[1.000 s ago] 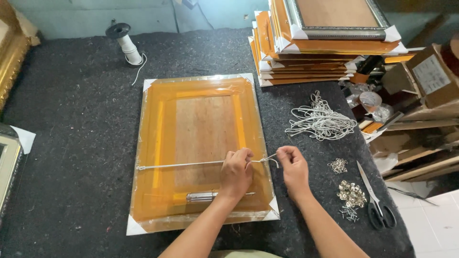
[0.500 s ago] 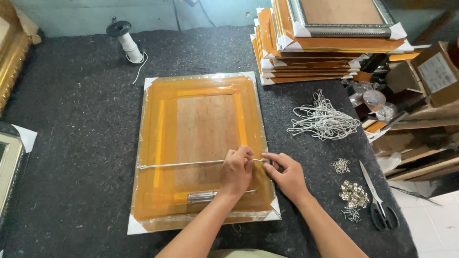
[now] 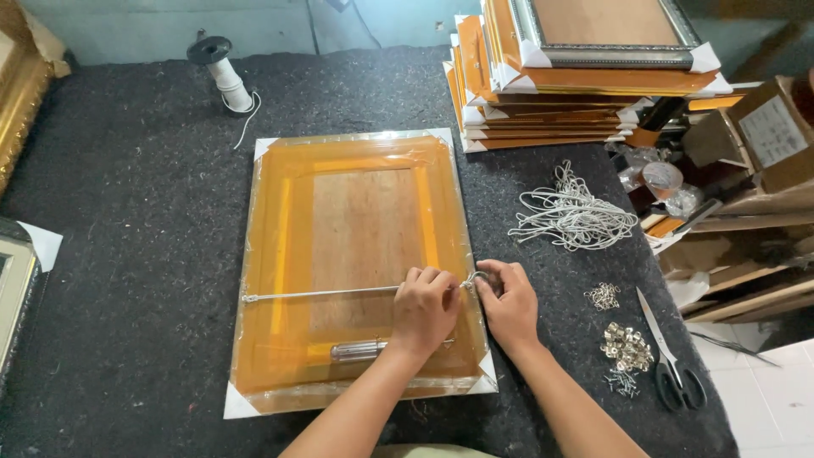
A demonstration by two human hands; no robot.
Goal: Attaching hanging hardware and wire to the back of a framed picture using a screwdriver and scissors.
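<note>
Frame (image 3: 360,263), wrapped in orange film with white corner guards, lies back up in the middle of the table (image 3: 127,254), which has a dark felt cover. A wire (image 3: 322,293) runs across the back of the frame, from its left rail to its right rail. The left hand (image 3: 424,309) rests on the frame near the right rail, its fingers curled down over the wire so that they pinch it. The right hand (image 3: 510,304) is just beside it, at the right edge of the frame, and its thumb and fingers are closed on the looped end of the wire; the two hands almost touch. A screwdriver (image 3: 360,349) with a clear handle lies on the frame, partly under the left forearm. Near the right edge of the table there are a bundle of cut wires (image 3: 572,216), a small heap of metal hangers (image 3: 626,346) and scissors (image 3: 670,360). A stack of frames (image 3: 585,76) stands at the far right corner, and a spool (image 3: 222,72) stands near the far edge.
</note>
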